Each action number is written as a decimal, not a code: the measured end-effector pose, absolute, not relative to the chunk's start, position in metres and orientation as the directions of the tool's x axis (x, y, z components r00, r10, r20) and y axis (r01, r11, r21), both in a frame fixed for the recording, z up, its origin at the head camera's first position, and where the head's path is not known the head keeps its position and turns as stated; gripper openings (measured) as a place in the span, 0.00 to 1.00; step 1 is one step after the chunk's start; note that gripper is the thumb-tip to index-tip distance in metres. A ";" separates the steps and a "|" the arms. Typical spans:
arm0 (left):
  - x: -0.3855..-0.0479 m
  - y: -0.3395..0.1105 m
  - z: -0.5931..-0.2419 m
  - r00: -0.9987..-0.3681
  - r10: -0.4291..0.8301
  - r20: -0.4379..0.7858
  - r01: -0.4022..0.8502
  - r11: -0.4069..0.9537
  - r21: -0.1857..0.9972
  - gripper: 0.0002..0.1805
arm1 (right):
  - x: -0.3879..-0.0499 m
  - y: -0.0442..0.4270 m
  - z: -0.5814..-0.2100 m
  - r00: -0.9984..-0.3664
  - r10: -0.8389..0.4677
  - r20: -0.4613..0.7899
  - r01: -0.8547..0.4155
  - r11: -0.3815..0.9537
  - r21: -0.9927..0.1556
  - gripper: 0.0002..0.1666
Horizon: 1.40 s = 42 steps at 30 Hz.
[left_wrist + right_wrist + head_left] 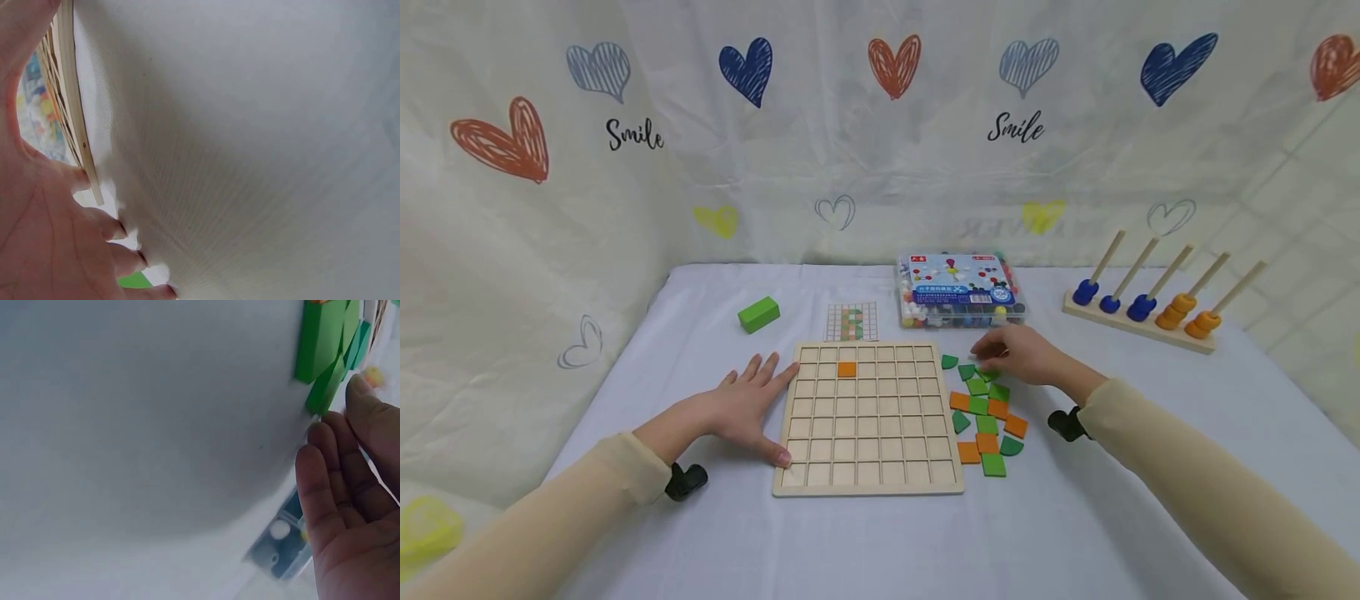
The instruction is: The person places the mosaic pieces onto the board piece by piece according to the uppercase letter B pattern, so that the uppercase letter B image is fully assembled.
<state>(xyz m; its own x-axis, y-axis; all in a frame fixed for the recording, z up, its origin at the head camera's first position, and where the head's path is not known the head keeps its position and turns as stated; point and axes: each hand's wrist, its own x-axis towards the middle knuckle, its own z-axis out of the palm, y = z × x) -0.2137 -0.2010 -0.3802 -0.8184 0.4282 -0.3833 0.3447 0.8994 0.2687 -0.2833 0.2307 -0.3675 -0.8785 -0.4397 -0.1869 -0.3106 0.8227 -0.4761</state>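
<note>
Head view: left hand (748,412) spread flat, fingers apart and fairly straight, gripping nothing. It braces the gridded wooden board (868,491) from the left side: index tip on the left rim well up, thumb on the near-left corner. Orange square (847,369) sits in the grid, to the right of the index tip, third column, second row from the far edge. Right hand (1018,354) is off the board's far-right corner, fingers loosely bent, tips down at a green piece (987,377). Key relation: loose pieces (977,406) lie left and nearward of the right hand, in a strip whose long axis runs along the board's right rim toward the person. Right hand is clearly the nearer one to them; the grid is to its left, past the strip. Pattern card (852,322) is left of the right hand, just beyond the board. Box of colored parts (962,292) just beyond the right hand, bead stand (1138,327) well out to its right. Green block (759,315) beyond the left fingertips.

Left wrist view: board edge stands between thumb and index, other fingers out over the cloth. No pinch.

Right wrist view: thumb apart from the visible fingers, no piece seen between. Nearest green piece (326,386) is just off the fingertips; can't tell if they touch.
</note>
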 end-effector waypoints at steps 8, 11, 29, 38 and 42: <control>-0.215 -0.201 -0.382 -0.819 0.429 -0.382 0.347 0.900 0.265 0.78 | -0.283 0.243 -0.371 -0.858 -0.467 -0.214 -0.311 0.804 -0.506 0.14; -0.215 -0.202 -0.382 -0.820 0.425 -0.384 0.344 0.901 0.263 0.78 | -0.282 0.245 -0.372 -0.854 -0.475 -0.211 -0.319 0.799 -0.509 0.13; -0.217 -0.204 -0.384 -0.815 0.435 -0.383 0.349 0.896 0.276 0.78 | -0.281 0.248 -0.372 -0.880 -0.425 -0.211 -0.302 0.845 -0.442 0.18; -0.215 -0.203 -0.382 -0.816 0.433 -0.383 0.347 0.897 0.275 0.78 | -0.284 0.248 -0.373 -0.879 -0.423 -0.219 -0.303 0.851 -0.429 0.17; -0.214 -0.202 -0.380 -0.814 0.433 -0.387 0.347 0.897 0.274 0.77 | -0.285 0.248 -0.375 -0.878 -0.421 -0.228 -0.302 0.857 -0.418 0.17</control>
